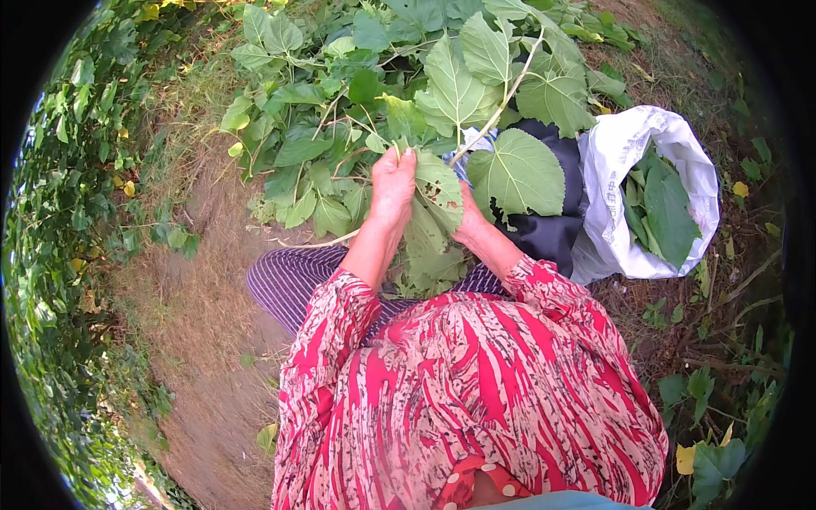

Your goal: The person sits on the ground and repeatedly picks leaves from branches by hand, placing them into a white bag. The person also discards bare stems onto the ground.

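My left hand (pixel 392 185) pinches green leaves by their stalks, thumb and forefinger together at the top. From it hangs a broad leaf (pixel 440 188) with several brown-edged holes, and more leaves droop below towards my lap. My right hand (pixel 475 220) is close by on the right, its fingers hidden behind that leaf. A pale leafy branch (pixel 503 105) slants down from the upper right to the same spot; its lower end is covered too, so the hold on it cannot be seen. Large toothed leaves, like mulberry, grow from this branch.
A heap of leafy cut branches (pixel 306 127) lies in front of me. On the right stands an open white woven sack (pixel 602 185) with leaves (pixel 666 204) inside. Black shiny material (pixel 542 239) lies beside it. Dense foliage (pixel 57 210) borders the bare ground (pixel 210 382) on the left.
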Tool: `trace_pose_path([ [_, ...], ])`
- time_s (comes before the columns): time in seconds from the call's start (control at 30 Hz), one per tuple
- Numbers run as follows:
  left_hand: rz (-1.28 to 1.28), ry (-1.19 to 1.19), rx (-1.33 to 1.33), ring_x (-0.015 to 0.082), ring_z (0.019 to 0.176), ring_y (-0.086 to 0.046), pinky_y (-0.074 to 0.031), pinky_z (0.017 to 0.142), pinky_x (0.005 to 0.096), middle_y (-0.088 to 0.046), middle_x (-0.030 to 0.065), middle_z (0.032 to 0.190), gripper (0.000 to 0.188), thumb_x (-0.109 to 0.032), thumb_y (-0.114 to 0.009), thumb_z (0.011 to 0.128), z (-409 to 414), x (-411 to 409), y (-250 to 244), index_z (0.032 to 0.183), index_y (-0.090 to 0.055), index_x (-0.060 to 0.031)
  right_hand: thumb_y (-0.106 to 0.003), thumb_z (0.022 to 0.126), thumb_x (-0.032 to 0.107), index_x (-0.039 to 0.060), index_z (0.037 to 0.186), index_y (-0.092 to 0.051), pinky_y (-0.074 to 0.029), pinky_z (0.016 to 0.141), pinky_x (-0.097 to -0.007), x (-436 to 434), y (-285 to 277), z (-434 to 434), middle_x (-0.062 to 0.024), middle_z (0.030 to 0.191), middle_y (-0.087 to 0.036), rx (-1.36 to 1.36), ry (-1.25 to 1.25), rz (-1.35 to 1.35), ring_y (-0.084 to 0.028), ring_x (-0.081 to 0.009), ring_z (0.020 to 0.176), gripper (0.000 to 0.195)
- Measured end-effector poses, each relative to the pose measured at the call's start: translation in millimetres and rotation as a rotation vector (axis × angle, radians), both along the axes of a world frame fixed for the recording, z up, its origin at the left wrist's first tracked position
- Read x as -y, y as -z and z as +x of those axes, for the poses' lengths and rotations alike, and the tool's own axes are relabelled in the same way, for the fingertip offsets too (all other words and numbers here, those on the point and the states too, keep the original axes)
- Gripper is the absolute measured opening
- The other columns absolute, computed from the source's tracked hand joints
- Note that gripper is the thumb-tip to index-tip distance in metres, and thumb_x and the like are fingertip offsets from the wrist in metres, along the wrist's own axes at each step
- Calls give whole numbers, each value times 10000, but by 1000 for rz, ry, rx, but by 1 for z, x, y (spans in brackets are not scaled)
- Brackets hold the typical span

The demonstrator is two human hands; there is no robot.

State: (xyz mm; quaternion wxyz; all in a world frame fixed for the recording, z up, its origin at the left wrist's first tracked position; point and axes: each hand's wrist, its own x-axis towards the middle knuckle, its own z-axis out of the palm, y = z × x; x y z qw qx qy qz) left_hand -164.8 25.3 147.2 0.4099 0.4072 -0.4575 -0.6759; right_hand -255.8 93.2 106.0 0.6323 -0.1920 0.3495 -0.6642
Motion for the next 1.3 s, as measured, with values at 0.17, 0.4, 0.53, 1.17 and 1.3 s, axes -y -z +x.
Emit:
trace_pose_path([
  [0.17,171,-114,-287,147,706,-574,-500,670,289,-589,40,803,145,-150,-488,927,35,-20,4,1031,-523,-54,-607,848,107,30,813,-621,-465,567,-219,-4,19,4,-20,712,-608,-214,-71,48,-570,-93,630,86],
  [0.4,90,-271,-132,139,619,-479,-440,561,288,-546,22,839,186,-222,-511,919,104,-36,-17,1037,-521,-77,-478,917,97,16,889,-516,-552,639,-304,3,51,-63,-96,799,-599,-100,84,143,-633,-195,729,94],
  [0.53,197,-143,-421,192,747,-519,-437,791,384,-521,52,802,240,-287,-525,908,94,-26,-35,964,-523,-54,-499,909,99,-10,903,-522,-549,568,-270,2,57,-16,-111,808,-605,-53,17,162,-627,-188,678,112],
  [1.17,-764,83,814,286,804,-601,-472,746,331,-609,192,965,300,-191,-583,842,-50,31,-38,1030,-573,42,-487,922,108,9,978,-539,-536,682,-274,3,50,5,-85,887,-626,-130,-65,-24,-625,-156,796,125],
  [1.3,-744,463,866,309,835,-619,-486,720,367,-612,236,949,333,-233,-527,888,38,11,18,1069,-557,46,-465,921,86,-2,971,-554,-530,642,-253,-2,30,8,-69,852,-620,-114,-41,-104,-618,-131,748,134],
])
